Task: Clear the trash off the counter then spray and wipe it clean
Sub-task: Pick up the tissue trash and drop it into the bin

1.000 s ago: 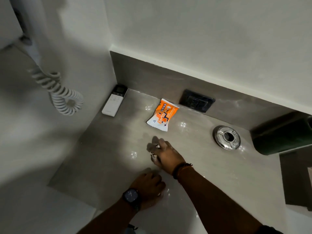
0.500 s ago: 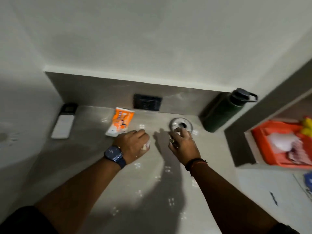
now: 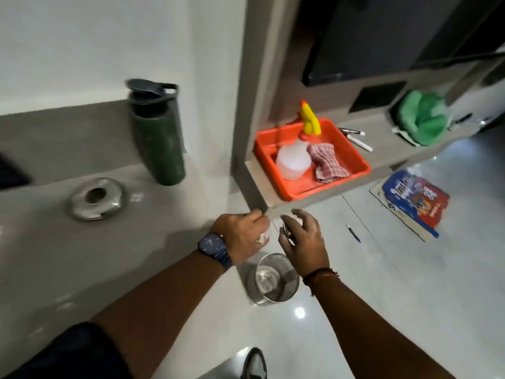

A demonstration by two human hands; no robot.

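Observation:
Both hands hover over a metal mesh bin that stands on the floor past the right end of the grey counter. My left hand, with a watch on the wrist, is closed around a small white scrap of trash. My right hand grips a small crumpled dark and shiny wrapper. On a lower shelf to the right, an orange tray holds a clear spray bottle with a yellow trigger and a checked cloth.
A dark green water bottle stands at the counter's back right. A round metal grommet sits in the counter surface. Markers and a green cloth lie on the shelf. A blue package and a pen lie on the floor.
The view has swung right from the counter's left corner. Both hands have moved off the counter with the picked-up scraps and now hang above the bin; the orange packet is out of view.

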